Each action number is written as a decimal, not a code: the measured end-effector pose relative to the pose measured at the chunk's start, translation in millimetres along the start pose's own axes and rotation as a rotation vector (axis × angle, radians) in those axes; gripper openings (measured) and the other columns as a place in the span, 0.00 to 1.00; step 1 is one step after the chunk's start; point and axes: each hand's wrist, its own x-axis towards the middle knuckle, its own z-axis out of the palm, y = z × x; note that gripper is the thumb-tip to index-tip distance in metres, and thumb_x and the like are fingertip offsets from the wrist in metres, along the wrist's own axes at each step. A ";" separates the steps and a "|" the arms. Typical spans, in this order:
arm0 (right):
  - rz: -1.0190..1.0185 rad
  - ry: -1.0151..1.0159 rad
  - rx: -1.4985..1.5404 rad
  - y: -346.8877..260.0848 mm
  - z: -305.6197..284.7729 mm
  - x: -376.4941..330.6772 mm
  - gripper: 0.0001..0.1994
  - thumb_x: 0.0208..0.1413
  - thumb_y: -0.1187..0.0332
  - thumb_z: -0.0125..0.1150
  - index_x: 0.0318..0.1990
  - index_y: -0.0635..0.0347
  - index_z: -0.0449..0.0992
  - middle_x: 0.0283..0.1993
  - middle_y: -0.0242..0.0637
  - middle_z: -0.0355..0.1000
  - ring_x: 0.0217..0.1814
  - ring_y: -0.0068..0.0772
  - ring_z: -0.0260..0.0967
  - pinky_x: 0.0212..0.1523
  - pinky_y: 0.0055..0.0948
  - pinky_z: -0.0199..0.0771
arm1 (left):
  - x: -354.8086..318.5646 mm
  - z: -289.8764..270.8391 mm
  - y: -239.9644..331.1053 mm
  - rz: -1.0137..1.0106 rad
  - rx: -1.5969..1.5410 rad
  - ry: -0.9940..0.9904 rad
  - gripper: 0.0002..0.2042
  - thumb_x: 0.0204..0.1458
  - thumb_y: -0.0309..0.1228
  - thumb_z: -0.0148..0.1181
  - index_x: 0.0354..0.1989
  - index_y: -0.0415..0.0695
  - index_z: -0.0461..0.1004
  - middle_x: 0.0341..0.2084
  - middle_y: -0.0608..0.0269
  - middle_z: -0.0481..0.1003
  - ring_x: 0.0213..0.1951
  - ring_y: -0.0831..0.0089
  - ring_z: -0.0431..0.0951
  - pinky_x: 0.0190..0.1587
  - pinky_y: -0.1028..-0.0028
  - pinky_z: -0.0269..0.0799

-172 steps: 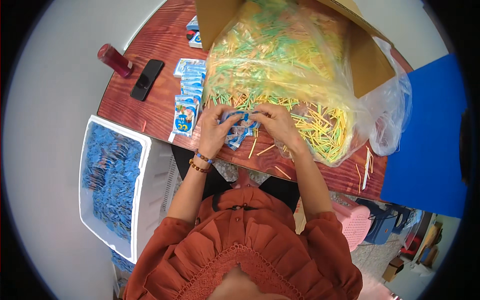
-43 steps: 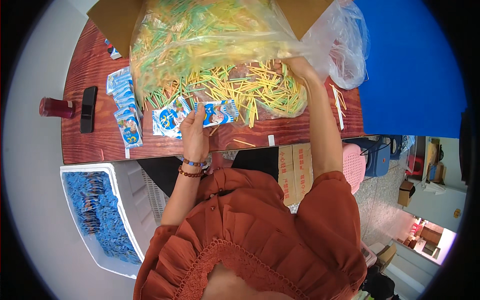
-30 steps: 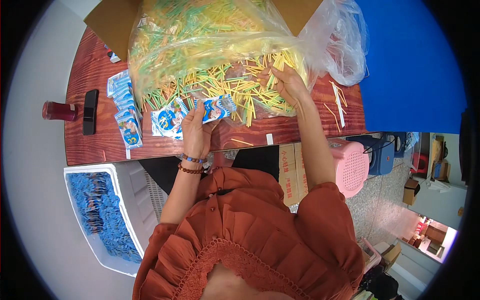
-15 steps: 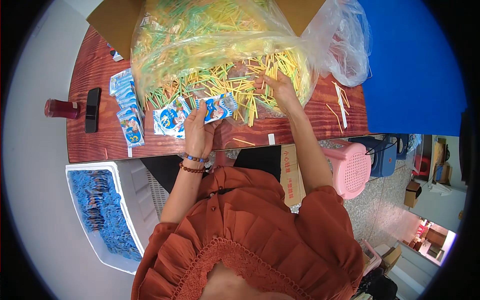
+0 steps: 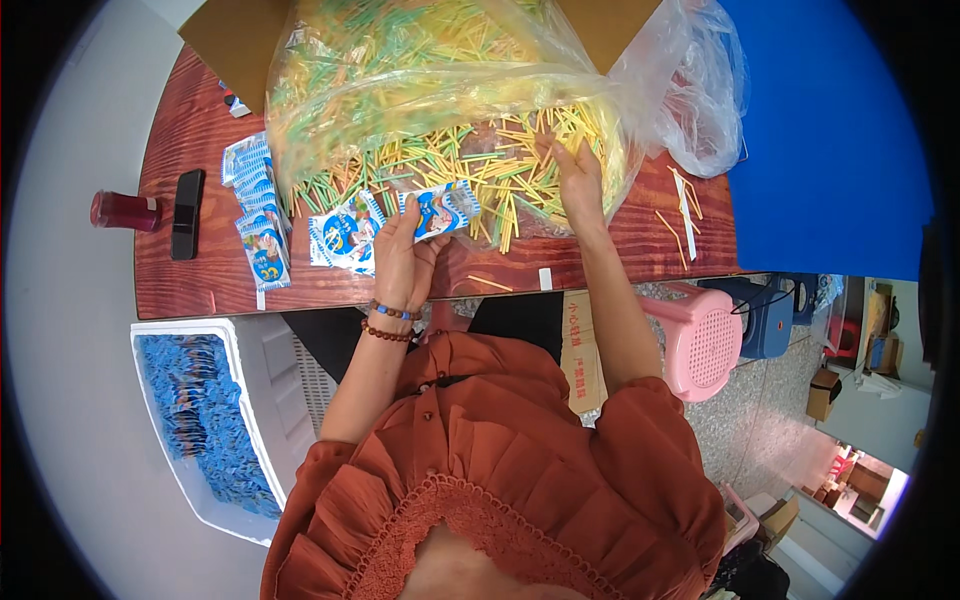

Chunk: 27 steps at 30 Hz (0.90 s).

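Observation:
My left hand [image 5: 405,255] pinches a blue-and-white printed packet [image 5: 442,209] by its left end, above the near part of the table. Another packet of the same kind [image 5: 345,235] lies flat just left of that hand. My right hand [image 5: 580,185] is over the right side of a spread of thin yellow, green and orange sticks [image 5: 490,180]. Its fingers are closed on a few yellow sticks; how many is hard to see. The sticks spill from a large clear plastic bag [image 5: 420,85], which partly covers them.
Left on the red-brown table [image 5: 400,295] are stacked packets [image 5: 262,250], a phone [image 5: 186,215] and a red jar [image 5: 125,211]. Loose sticks [image 5: 668,235] lie at the right. Below stand a white foam box [image 5: 250,400] of blue packets and a pink stool [image 5: 703,345].
My right hand has shifted slightly right over the sticks, its fingers drawn in toward the palm. The left hand keeps the packet at nearly the same place.

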 end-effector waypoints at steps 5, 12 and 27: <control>0.054 0.067 0.205 -10.6 3.1 -5.6 0.12 0.63 0.70 0.46 0.47 0.71 0.70 0.46 0.44 0.74 0.49 0.32 0.71 0.49 0.26 0.69 | -0.7 -1.2 1.2 0.020 -0.037 -0.057 0.11 0.60 0.36 0.53 0.35 0.41 0.75 0.33 0.61 0.78 0.35 0.72 0.79 0.38 0.71 0.76; 0.036 0.034 -0.225 -1.4 -8.7 -0.9 0.13 0.64 0.67 0.46 0.43 0.71 0.71 0.44 0.45 0.75 0.49 0.33 0.72 0.50 0.27 0.69 | 0.2 8.8 -0.5 0.017 -0.044 -0.024 0.12 0.61 0.36 0.52 0.36 0.38 0.74 0.34 0.59 0.78 0.33 0.71 0.79 0.37 0.71 0.76; -0.236 0.047 0.736 -107.3 81.1 -67.0 0.11 0.67 0.68 0.39 0.49 0.66 0.60 0.49 0.59 0.68 0.54 0.52 0.69 0.58 0.46 0.65 | -2.9 24.4 1.2 0.118 -0.043 0.039 0.12 0.61 0.36 0.52 0.32 0.40 0.75 0.30 0.62 0.78 0.31 0.74 0.78 0.34 0.72 0.76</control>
